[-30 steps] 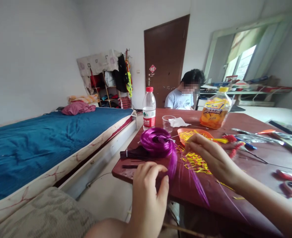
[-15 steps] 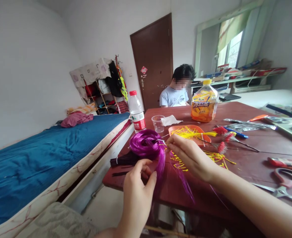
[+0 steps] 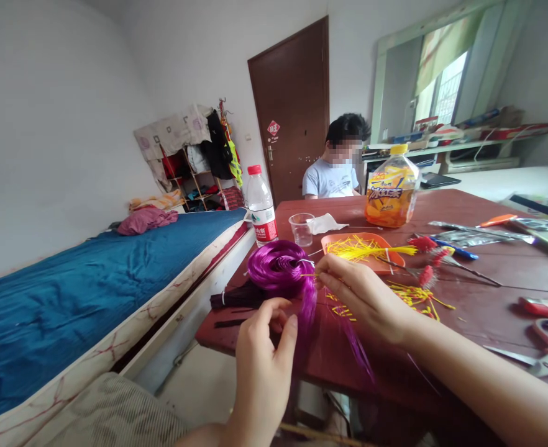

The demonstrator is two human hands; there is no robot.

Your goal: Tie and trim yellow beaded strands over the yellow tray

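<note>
A coil of shiny purple fibre (image 3: 281, 270) lies at the near left of the dark red table (image 3: 470, 310), its loose tail trailing over the front edge. My left hand (image 3: 262, 366) is curled with thumb and fingers pinched on the tail of the fibre. My right hand (image 3: 365, 298) rests just right of the coil, fingertips pinched on a thin yellow strand against the purple strands. Short yellow strands (image 3: 414, 295) lie scattered beside it. A dark bundle (image 3: 234, 299) sits under the coil.
An orange tray (image 3: 386, 257) of yellow strands, a plastic cup (image 3: 301, 229), water bottle (image 3: 261, 207) and orange drink bottle (image 3: 390, 194) stand behind. Scissors (image 3: 542, 354) and pens lie right. A person (image 3: 332, 167) sits at the far end. A blue bed (image 3: 78, 285) runs along the left.
My right hand has moved from the yellow strands over to the purple coil, fingers now pinched there. My left hand has closed more on the fibre tail. The view shifted slightly.
</note>
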